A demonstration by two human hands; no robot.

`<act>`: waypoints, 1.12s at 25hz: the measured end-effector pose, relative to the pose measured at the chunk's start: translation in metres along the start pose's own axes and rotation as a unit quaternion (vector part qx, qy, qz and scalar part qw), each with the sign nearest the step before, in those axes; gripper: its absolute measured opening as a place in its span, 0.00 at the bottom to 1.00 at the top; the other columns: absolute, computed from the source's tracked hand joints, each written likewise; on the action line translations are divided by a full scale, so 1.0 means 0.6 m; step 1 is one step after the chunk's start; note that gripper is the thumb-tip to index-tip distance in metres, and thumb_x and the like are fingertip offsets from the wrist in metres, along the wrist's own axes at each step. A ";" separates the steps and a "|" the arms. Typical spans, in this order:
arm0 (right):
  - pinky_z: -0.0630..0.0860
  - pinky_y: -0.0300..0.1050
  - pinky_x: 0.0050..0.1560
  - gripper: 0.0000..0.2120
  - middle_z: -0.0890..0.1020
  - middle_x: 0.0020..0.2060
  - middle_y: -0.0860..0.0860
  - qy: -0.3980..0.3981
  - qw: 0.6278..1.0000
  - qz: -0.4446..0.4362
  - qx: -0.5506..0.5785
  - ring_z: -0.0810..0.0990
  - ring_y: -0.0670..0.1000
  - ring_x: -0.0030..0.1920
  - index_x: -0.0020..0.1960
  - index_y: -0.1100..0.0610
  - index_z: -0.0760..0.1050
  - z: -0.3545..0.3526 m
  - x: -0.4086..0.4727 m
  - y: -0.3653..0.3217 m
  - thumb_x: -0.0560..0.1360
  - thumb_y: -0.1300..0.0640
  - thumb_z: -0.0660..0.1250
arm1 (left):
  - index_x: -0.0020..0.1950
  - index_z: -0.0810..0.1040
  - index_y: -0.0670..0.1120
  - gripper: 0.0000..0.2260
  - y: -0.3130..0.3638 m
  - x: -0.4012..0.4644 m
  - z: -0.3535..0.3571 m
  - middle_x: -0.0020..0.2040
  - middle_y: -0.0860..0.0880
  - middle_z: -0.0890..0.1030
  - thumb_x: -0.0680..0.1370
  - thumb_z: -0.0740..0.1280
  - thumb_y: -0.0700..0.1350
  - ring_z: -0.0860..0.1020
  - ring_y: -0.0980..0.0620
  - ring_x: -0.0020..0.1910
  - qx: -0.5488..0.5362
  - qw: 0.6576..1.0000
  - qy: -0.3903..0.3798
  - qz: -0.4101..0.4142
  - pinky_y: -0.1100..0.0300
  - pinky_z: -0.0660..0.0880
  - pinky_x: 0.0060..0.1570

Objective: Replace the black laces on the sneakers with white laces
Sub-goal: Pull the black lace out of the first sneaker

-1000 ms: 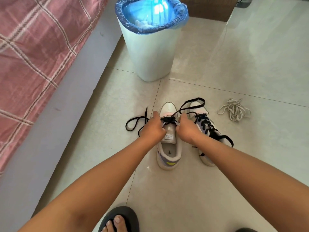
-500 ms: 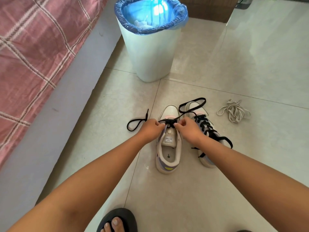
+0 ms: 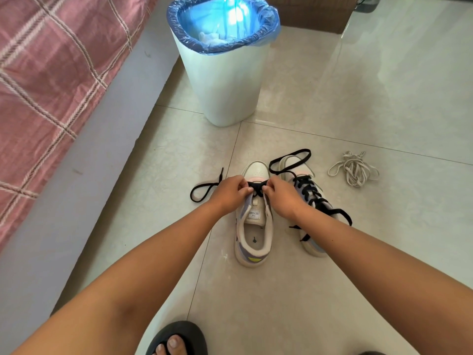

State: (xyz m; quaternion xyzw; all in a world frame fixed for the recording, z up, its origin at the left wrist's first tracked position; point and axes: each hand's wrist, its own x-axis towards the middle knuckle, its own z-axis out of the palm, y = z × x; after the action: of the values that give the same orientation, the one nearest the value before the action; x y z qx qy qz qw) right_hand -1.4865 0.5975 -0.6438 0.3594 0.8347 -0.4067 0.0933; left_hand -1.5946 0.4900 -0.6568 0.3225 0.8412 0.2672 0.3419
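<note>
black lace [image 3: 256,186] down to its last crossing near the toe of the left sneaker [image 3: 254,221] on the floor | both hands have crept forward from the tongue, left hand [image 3: 228,193] and right hand [image 3: 281,198] each pinching it | unlacing nearly done on this shoe | right sneaker [image 3: 311,201] fully laced | white laces [image 3: 354,171] wait right, untouched

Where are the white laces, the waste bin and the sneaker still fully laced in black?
white laces [image 3: 354,171]: head view, middle of the loose bundle on the floor.
waste bin [image 3: 225,83]: head view, front of its white wall.
laced sneaker [image 3: 311,194]: head view, black lacing over the tongue.
</note>
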 end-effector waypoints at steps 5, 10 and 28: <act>0.62 0.44 0.40 0.03 0.68 0.37 0.51 -0.042 0.993 -0.037 -0.104 0.68 0.51 0.39 0.50 0.58 0.64 0.005 0.008 0.003 0.82 0.60 0.52 | 0.48 0.70 0.44 0.06 0.009 -0.011 0.019 0.46 0.48 0.74 0.80 0.59 0.47 0.73 0.48 0.43 0.127 0.991 0.025 0.022 0.57 0.66 0.39; 0.67 0.45 0.40 0.04 0.73 0.45 0.56 -0.023 0.910 -0.176 -0.375 0.74 0.55 0.46 0.51 0.59 0.68 -0.009 0.014 0.004 0.78 0.64 0.56 | 0.57 0.70 0.39 0.09 0.047 0.005 0.001 0.55 0.42 0.74 0.80 0.58 0.41 0.76 0.43 0.51 0.345 0.937 -0.029 0.046 0.55 0.67 0.40; 0.69 0.40 0.26 0.08 0.78 0.30 0.50 0.145 0.727 -0.324 -0.588 0.76 0.49 0.30 0.38 0.54 0.78 -0.016 -0.002 0.028 0.61 0.56 0.74 | 0.58 0.67 0.42 0.08 0.007 -0.001 0.000 0.51 0.45 0.75 0.79 0.56 0.38 0.76 0.45 0.47 0.514 0.827 -0.010 0.225 0.55 0.64 0.36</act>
State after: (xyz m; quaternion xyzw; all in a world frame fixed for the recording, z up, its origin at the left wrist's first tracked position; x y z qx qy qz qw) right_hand -1.4730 0.6111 -0.6473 -0.0045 0.9758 0.2168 0.0260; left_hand -1.5924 0.4924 -0.6538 0.6349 0.7575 -0.1375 0.0648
